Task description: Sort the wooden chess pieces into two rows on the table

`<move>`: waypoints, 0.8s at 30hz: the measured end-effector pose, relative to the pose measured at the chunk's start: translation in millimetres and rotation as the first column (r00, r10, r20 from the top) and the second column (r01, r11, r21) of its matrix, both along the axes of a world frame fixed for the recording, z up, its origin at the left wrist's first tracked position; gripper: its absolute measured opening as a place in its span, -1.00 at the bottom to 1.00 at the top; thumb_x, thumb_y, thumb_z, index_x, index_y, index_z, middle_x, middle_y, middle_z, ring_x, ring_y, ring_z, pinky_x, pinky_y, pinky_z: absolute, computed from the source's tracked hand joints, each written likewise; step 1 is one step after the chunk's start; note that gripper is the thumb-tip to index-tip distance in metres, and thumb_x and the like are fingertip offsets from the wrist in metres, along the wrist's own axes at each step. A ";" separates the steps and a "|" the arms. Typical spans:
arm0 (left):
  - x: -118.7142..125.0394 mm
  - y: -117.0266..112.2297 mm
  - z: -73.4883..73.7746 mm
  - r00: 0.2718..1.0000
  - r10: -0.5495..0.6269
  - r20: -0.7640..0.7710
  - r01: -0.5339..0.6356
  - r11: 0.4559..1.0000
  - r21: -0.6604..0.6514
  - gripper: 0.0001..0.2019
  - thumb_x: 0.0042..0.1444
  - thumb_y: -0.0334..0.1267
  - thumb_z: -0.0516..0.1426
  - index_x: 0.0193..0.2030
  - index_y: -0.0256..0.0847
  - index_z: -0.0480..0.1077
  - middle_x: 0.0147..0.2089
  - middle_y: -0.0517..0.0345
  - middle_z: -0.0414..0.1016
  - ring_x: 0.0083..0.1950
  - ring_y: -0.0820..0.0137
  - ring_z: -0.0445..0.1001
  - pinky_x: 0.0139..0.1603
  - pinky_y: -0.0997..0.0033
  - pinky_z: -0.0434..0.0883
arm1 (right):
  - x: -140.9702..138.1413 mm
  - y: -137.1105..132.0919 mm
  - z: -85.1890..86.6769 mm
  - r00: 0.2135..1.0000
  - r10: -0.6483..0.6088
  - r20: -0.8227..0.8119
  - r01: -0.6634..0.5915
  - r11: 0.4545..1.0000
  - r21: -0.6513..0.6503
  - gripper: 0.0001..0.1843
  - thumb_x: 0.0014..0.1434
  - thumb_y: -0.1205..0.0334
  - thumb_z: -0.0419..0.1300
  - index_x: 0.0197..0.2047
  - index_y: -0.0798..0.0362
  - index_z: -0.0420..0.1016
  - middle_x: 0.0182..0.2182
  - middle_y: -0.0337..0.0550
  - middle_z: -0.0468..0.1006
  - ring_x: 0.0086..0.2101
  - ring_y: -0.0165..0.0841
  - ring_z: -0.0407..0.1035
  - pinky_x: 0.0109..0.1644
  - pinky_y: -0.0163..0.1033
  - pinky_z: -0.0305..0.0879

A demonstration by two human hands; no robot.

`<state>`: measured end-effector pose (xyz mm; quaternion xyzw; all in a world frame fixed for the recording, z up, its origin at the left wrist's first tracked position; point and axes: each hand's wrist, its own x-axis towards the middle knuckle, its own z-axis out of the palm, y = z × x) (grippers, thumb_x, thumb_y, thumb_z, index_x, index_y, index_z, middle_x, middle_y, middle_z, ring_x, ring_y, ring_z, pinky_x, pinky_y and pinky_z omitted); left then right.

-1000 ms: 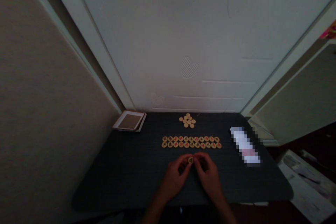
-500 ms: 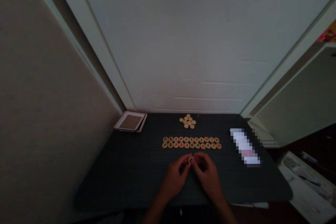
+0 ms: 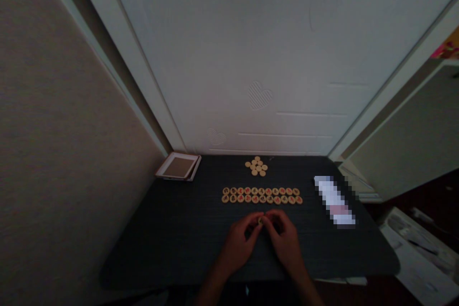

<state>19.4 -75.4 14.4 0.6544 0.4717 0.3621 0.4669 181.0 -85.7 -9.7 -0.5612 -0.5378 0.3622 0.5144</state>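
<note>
Bare at left hand [image 3: 239, 239] and right hand [image 3: 286, 238], bare also along both forearms [image 3: 214, 277], as far as can be seen.

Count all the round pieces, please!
32: 11 in the far row, 11 in the near row, 9 in the plain group behind, 1 held piece between the left hand and right hand. The hands may hide more.

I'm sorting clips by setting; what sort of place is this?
Probably a room in a home: a dark table before a white, heart-patterned panel, with two rows of round game pieces on it.
</note>
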 end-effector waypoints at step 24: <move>-22.4 52.3 12.6 0.934 0.290 0.210 -0.301 0.953 0.021 -0.72 0.18 -0.07 0.24 -0.07 -0.19 0.49 -0.15 0.05 0.66 -0.17 0.29 0.65 -0.15 0.34 0.57 | 0.3 -0.2 -0.8 0.999 -0.034 0.020 0.034 0.999 -0.032 -0.72 0.25 -0.03 0.24 -0.26 0.02 0.48 -0.37 -0.19 0.57 -0.32 -0.27 0.48 -0.19 -0.23 0.37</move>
